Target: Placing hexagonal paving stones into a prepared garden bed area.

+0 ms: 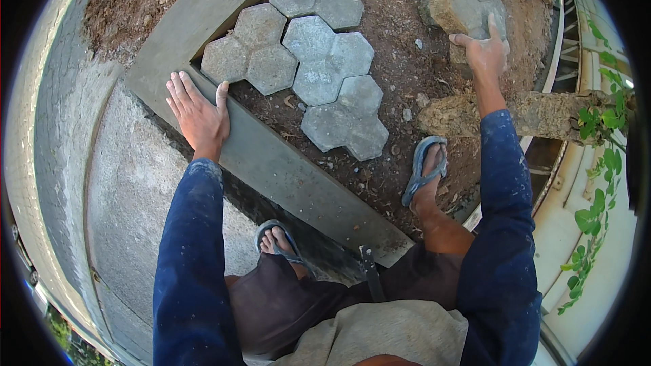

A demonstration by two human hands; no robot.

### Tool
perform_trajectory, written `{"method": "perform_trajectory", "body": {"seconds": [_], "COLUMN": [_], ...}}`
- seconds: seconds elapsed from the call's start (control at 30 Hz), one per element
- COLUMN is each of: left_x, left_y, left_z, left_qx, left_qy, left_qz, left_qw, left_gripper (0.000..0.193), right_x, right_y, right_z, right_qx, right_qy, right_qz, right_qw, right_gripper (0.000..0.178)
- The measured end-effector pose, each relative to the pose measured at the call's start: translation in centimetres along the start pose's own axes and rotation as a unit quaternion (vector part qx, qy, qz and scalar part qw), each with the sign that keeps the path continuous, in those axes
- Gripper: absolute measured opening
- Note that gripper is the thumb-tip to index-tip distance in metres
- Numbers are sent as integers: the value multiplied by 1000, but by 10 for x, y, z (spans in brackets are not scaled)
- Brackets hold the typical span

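Observation:
My left hand [198,114] lies flat on the smooth grey concrete curb [285,166], its fingers stretched and the thumb apart. Out to the far right, my right hand [487,57] grips the near side of a grey paving block [453,8] on a small pile. Its thumb and forefinger are spread along the block's edges; the other fingers are mostly hidden. Inside the curb's corner, several three-lobed paving blocks [329,59] fit together on brown soil. The closest laid block [347,120] has its near edges against bare soil.
My right foot in a blue-grey sandal [426,168] stands on the soil, and my left sandal [278,238] is outside the curb. A rough stump-like post [529,114] juts in from the right, with green leafy vines [590,220] by a pale wall. Loose soil [146,3] lies beyond the curb.

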State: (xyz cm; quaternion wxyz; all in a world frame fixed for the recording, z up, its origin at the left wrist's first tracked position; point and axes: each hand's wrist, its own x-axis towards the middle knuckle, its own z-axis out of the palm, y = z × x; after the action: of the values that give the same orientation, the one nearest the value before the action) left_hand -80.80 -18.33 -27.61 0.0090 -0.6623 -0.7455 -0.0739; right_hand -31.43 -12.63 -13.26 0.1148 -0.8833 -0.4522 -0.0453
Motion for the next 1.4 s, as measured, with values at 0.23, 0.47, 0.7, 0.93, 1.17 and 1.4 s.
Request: {"method": "perform_trajectory", "body": {"seconds": [0.23,0.47,0.7,0.93,1.17,1.4], "left_x": [0,1,1,-2,0,3], "left_y": [-5,0,-1,-1,4,4], "left_z": [1,-3,-8,-9,-6,-9], "left_qx": [10,-1,-25,-36,-35,-27], "left_qy": [-4,-6,-10,-15,-18,-21], "left_qz": [-1,-3,3,4,4,4], "left_qw": [1000,1000,1000,999,999,999], "left_gripper": [95,94,91,91,92,92], "right_x": [-63,-49,-45,-50,-46,-24], "right_y": [-59,-109,-127,-125,-133,-41], "right_z": [21,85,110,120,134,154], "right_qx": [83,135,49,60,49,289], "right_qy": [-31,-110,-59,-46,-67,9], "right_qz": [-23,192,155,161,151,168], "right_qw": [996,966,985,984,985,943], "right_gripper": [104,103,98,96,93,106]}}
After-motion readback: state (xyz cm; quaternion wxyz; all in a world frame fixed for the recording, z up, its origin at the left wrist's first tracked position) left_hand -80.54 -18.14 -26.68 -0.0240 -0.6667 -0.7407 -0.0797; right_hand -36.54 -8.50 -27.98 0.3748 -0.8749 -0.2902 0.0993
